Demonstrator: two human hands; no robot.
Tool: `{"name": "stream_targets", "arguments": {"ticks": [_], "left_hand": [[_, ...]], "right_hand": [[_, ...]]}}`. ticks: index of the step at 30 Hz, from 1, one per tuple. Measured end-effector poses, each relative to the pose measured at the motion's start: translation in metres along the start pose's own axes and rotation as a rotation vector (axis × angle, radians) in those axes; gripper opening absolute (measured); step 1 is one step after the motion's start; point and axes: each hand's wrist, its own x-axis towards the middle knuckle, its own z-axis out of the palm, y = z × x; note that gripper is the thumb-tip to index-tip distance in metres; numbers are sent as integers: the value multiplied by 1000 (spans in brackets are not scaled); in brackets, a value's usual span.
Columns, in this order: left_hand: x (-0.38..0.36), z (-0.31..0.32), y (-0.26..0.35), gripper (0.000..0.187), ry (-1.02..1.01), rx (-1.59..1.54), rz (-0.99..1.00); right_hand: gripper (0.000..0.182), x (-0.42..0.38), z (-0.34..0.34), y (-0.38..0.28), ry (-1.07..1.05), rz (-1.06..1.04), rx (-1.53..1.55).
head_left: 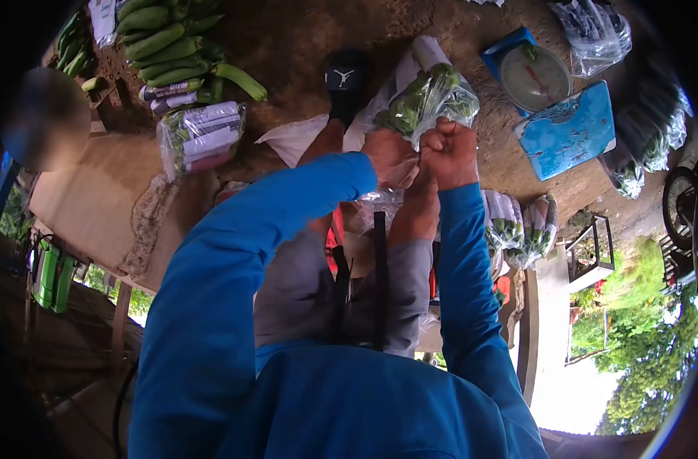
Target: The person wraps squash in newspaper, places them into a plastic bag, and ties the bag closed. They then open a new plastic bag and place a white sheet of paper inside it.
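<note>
Clear plastic bag of green vegetables [425, 99] sits just beyond our knuckles; our left hand [391, 157] and right hand [450, 153], both closed, pinch its neck between them. A black cap [346, 80] shows a white jumping-figure logo. Brown dirt ground [303, 38] carries green bananas [173, 46] and a blue weighing scale [551, 103]; outdoors.

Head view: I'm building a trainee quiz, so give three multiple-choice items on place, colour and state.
1. The weighing scale lies where from the bag of greens? A left, B right, C beneath.
2. The sleeves are? A red, B blue, C white.
3. The left hand and right hand? A both closed on the bag, B both open, C both idle.
Answers: B, it sits to the bag's right; B, both arms wear blue; A, both fists clench the bag's top.
</note>
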Motion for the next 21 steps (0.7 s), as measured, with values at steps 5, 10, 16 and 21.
{"name": "stream_targets", "arguments": {"ticks": [5, 10, 16, 21], "left_hand": [[2, 15, -8, 19, -121, 190, -146], [1, 39, -16, 17, -89, 184, -191], [-13, -18, 2, 17, -182, 101, -161], [-34, -34, 7, 32, -284, 151, -149]], "right_hand": [[15, 50, -1, -8, 88, 315, 203], [15, 68, 13, -19, 175, 373, 256], [19, 14, 10, 6, -203, -482, -548], [13, 17, 2, 1, -86, 46, -304]]}}
